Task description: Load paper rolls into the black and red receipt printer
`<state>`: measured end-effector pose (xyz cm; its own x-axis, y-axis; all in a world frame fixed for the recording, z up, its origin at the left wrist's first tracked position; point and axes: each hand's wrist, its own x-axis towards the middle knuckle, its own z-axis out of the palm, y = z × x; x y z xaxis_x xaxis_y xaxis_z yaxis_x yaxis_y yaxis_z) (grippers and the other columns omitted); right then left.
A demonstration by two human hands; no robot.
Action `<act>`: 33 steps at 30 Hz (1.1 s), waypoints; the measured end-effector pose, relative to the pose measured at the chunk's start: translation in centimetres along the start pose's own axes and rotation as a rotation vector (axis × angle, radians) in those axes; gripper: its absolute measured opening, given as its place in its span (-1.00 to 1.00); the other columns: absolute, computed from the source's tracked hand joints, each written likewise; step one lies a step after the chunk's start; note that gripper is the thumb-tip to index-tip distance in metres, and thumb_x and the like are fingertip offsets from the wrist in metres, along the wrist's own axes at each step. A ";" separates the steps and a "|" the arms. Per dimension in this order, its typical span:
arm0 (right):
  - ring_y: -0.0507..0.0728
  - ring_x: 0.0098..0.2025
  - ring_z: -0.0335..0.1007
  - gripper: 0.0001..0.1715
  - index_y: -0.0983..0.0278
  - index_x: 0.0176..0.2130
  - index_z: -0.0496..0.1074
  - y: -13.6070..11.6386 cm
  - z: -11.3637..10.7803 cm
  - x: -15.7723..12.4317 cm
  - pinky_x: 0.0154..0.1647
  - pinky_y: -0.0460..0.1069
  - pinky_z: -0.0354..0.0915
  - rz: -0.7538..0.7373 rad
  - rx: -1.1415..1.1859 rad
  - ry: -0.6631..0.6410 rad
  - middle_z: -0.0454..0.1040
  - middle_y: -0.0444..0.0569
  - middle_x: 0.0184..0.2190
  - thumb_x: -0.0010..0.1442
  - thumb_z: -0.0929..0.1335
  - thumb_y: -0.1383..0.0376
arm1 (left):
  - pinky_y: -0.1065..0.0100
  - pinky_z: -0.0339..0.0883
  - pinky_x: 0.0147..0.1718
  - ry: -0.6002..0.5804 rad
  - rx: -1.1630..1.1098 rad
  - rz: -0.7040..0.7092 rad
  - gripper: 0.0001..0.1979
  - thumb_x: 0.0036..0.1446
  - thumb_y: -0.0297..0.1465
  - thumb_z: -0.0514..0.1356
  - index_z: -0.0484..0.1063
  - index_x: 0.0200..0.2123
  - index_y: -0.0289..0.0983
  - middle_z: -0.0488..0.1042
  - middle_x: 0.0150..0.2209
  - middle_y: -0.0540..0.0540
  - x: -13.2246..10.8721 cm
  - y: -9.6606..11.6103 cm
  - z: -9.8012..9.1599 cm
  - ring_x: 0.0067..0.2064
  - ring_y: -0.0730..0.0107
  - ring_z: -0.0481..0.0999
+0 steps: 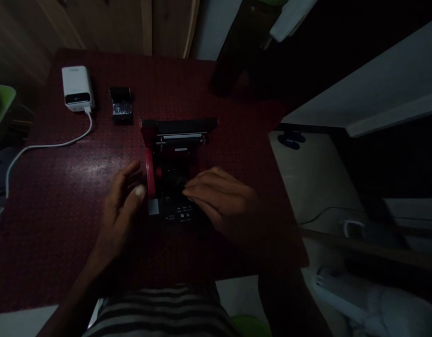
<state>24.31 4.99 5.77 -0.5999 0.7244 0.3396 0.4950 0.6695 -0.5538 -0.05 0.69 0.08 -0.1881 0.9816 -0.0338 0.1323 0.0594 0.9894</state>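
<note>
A small black and red machine [175, 208], which looks like a label printer, stands on the table with its lid [179, 126] raised. Glossy black material [175, 178] shows inside its open bay. My right hand [223, 196] is over the bay's right side, fingertips pinched together at the black material; what lies between them is hidden. Beside the machine's red left side [150, 175], my left hand [122, 201] is held with thumb and fingers apart and nothing in it. Marked buttons show on the front panel, partly shaded by the right hand.
The red patterned table [96, 187] also bears a white power bank [77, 89] with a white cable [57, 144] running left. Two joined black rolls [121, 105] of film lie nearby. A tall dark bottle-like thing [237, 51] stands at the back right.
</note>
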 end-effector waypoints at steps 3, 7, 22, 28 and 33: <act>0.20 -0.04 0.69 -0.62 0.22 -0.04 0.75 -0.5 0.8 -0.7 0.08 0.16 0.68 0.007 -0.085 0.111 0.79 0.03 -0.09 0.57 0.36 0.54 | -0.21 0.37 0.50 0.070 0.000 0.129 -0.31 0.51 0.15 0.30 0.51 0.50 -0.06 0.49 0.53 -0.18 3.3 1.6 0.2 0.51 -0.19 0.50; 0.20 -0.02 0.68 -0.62 0.19 -0.05 0.75 -1.2 1.6 -1.8 0.04 0.14 0.69 0.012 -0.174 0.217 0.79 0.01 -0.07 0.57 0.37 0.54 | -0.04 0.48 0.38 0.075 -0.014 0.236 -0.45 0.61 0.11 0.21 0.71 0.23 -0.17 0.68 0.29 -0.09 6.5 4.1 1.2 0.33 0.01 0.63; 0.28 0.34 0.73 -0.67 0.21 -0.06 0.70 -2.2 3.1 -3.2 0.38 0.25 0.64 0.060 -0.329 0.257 0.77 0.13 0.25 0.60 0.36 0.50 | 0.00 0.67 0.29 -0.059 -0.185 -0.155 -0.38 0.34 -0.10 0.52 0.59 0.40 -0.01 0.61 0.45 -0.15 0.4 0.9 1.4 0.42 -0.14 0.65; 0.28 0.36 0.71 -0.69 0.25 0.05 0.69 -2.3 3.1 -3.3 0.40 0.22 0.62 0.098 -0.295 0.205 0.77 0.12 0.25 0.61 0.34 0.48 | 0.11 0.69 0.24 -0.077 -0.140 -0.126 -0.33 0.40 -0.11 0.49 0.53 0.49 -0.06 0.59 0.47 -0.17 0.3 1.5 1.2 0.41 -0.08 0.65; 0.27 0.36 0.71 -0.73 0.28 0.07 0.66 -2.0 3.6 -3.4 0.42 0.22 0.60 0.094 -0.254 0.252 0.78 0.13 0.23 0.63 0.34 0.43 | 0.14 0.69 0.20 -0.055 -0.135 -0.124 -0.34 0.35 -0.10 0.53 0.58 0.45 -0.06 0.62 0.44 -0.16 0.5 1.4 1.4 0.42 -0.10 0.64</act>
<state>23.07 0.61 2.95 -0.3863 0.7814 0.4901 0.7001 0.5943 -0.3957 1.40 1.52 1.27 -0.1413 0.9769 -0.1602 -0.0208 0.1589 0.9871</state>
